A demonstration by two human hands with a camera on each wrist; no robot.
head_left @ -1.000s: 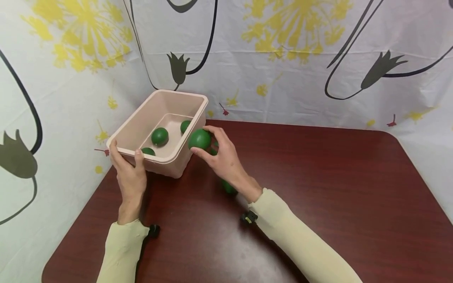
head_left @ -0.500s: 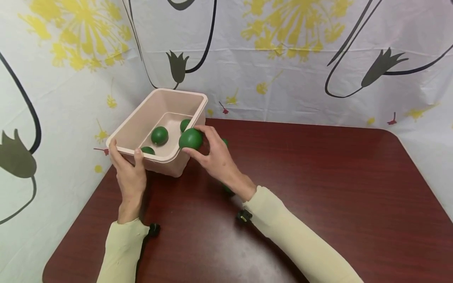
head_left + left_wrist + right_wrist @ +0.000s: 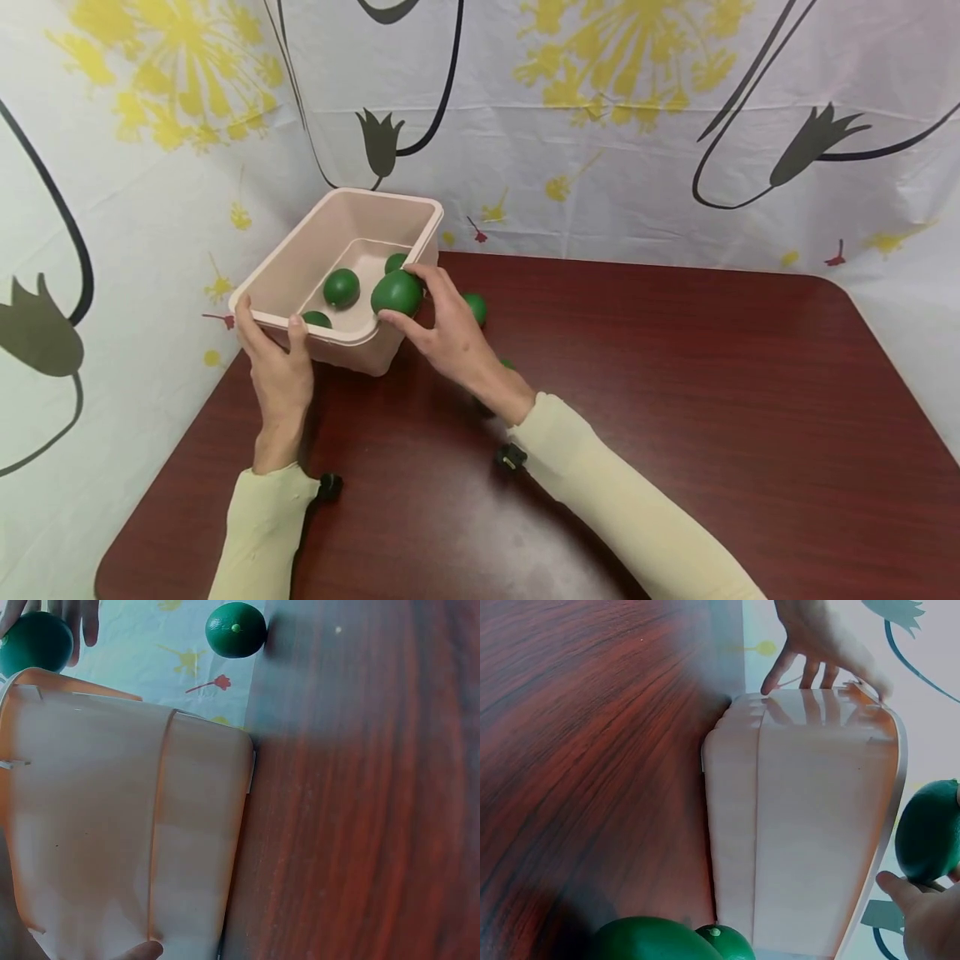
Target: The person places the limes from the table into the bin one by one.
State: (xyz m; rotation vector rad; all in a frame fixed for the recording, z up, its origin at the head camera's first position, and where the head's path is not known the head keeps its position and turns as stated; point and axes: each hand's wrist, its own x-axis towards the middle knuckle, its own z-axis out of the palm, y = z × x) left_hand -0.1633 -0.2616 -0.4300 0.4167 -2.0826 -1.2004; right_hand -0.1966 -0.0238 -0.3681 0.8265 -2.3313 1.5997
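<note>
My right hand (image 3: 450,333) pinches a green lime (image 3: 397,292) between thumb and fingers over the right rim of a pale pink plastic bin (image 3: 300,250). In the right wrist view this lime (image 3: 928,829) is beside the bin's rim. My left hand (image 3: 281,375) rests on the near end of the bin, its straight fingers spread on the outer wall and reaching the rim. Inside the bin lie three more limes; one lime (image 3: 342,288) shows whole, and the front and right rims partly hide the others.
Just right of the bin, a lime (image 3: 475,309) sits on the dark red-brown table (image 3: 675,417). Another lime (image 3: 507,364) is mostly hidden behind my right wrist. A patterned white cloth (image 3: 637,192) hangs along the back and left.
My right hand has moved left with the lime, from outside the bin's right wall to over its rim. The left hand and bin have stayed in place.
</note>
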